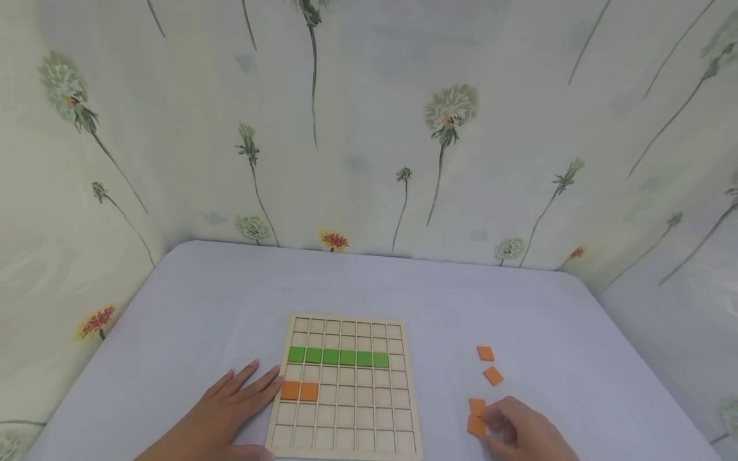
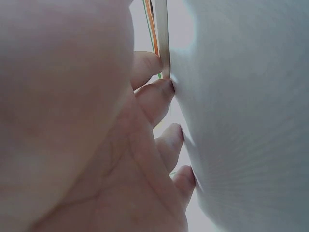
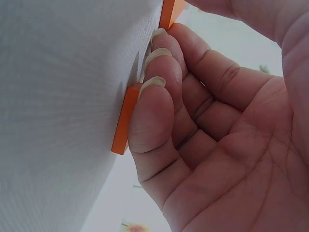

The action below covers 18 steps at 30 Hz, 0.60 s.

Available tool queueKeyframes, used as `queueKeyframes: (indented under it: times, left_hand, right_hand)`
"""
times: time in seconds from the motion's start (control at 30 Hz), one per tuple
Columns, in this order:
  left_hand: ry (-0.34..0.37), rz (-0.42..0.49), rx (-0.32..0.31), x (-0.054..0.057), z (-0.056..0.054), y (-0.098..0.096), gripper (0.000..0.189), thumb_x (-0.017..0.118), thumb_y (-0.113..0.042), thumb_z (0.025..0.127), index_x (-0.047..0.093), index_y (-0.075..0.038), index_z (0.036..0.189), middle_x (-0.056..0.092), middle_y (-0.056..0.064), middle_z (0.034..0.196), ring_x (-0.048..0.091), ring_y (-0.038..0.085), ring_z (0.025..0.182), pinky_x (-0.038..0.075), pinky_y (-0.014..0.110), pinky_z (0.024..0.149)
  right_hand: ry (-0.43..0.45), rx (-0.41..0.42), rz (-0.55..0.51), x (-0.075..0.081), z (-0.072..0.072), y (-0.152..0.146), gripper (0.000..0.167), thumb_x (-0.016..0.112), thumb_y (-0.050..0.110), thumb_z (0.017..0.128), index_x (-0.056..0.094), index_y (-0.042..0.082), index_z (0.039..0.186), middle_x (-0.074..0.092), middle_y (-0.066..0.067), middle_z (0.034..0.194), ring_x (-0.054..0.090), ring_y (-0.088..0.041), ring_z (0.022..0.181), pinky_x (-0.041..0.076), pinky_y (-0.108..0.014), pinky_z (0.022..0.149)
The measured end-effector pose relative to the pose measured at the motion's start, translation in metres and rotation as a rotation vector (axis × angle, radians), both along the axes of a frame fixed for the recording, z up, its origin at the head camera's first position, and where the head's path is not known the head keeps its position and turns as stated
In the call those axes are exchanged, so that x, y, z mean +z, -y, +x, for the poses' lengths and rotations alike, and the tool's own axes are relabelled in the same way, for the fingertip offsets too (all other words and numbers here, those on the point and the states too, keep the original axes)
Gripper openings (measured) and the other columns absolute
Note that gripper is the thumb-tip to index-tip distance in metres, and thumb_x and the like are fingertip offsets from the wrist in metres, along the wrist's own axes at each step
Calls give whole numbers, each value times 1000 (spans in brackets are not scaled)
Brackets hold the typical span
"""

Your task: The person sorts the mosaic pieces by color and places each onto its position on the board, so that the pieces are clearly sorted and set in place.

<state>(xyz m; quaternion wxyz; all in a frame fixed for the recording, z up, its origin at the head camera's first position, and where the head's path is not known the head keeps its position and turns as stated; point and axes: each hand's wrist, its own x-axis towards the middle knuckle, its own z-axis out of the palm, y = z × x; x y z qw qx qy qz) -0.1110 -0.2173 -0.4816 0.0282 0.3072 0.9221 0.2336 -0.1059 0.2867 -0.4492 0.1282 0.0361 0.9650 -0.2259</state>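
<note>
A wooden grid board [image 1: 344, 454] lies on the table. One row of it holds several green tiles [image 1: 348, 357], and a lower row has two orange tiles [image 1: 300, 391] at its left end. My left hand [image 1: 230, 410] rests flat beside the board with fingers spread, fingertips at its left edge [image 2: 164, 38] and thumb by the near corner. Right of the board, my right hand [image 1: 521, 426] has its fingers curled, with thumb and index pinching a loose orange tile [image 1: 475, 426]. In the right wrist view another orange tile [image 3: 123, 121] lies against the little finger.
Beyond the right hand lie two more loose orange tiles, a far one [image 1: 485, 353] and a nearer, turned one [image 1: 493, 376]. A pale cloth covers the table [image 1: 369, 282]. Flower-patterned curtains [image 1: 357, 128] stand behind it and at both sides.
</note>
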Motion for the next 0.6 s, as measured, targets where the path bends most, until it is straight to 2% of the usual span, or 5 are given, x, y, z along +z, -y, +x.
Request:
queueKeyframes:
  times: [0.17, 0.33, 0.4, 0.47, 0.6]
  left_hand:
    - [58, -5, 8, 1, -2, 0, 99, 60, -78, 88, 46, -11, 159, 41, 6, 165, 29, 48, 151, -22, 10, 107]
    - [19, -35, 7, 1, -2, -1, 98, 60, -77, 89, 45, -12, 160, 41, 6, 165, 31, 47, 150, 5, 44, 126]
    - [6, -37, 6, 0, -2, -1, 98, 60, -77, 89, 46, -11, 159, 42, 6, 165, 32, 48, 150, 5, 44, 126]
    - [27, -21, 13, -1, -1, -1, 98, 61, -77, 88, 46, -12, 159, 43, 6, 164, 31, 47, 150, -5, 30, 124]
    - [26, -15, 18, -3, 0, -1, 96, 61, -77, 89, 46, -13, 159, 43, 5, 164, 31, 47, 150, 1, 38, 125]
  right_hand:
    - [-9, 6, -13, 1, 1, 0, 26, 87, 16, 84, 72, 19, 105, 64, 11, 91, 53, -11, 75, 48, -25, 66]
    - [0, -2, -25, 1, 2, 0, 26, 86, 17, 85, 71, 18, 106, 65, 11, 92, 54, -11, 76, 49, -25, 67]
    - [-3, 6, -30, 1, 2, -1, 26, 86, 18, 85, 71, 18, 106, 65, 11, 92, 54, -10, 75, 49, -25, 67]
    - [-11, 24, -34, 0, 3, -2, 26, 85, 18, 85, 71, 18, 106, 65, 11, 92, 53, -9, 75, 48, -25, 66]
    - [-15, 28, -22, 0, 3, -2, 25, 86, 17, 85, 71, 18, 105, 65, 12, 92, 54, -8, 75, 49, -25, 67]
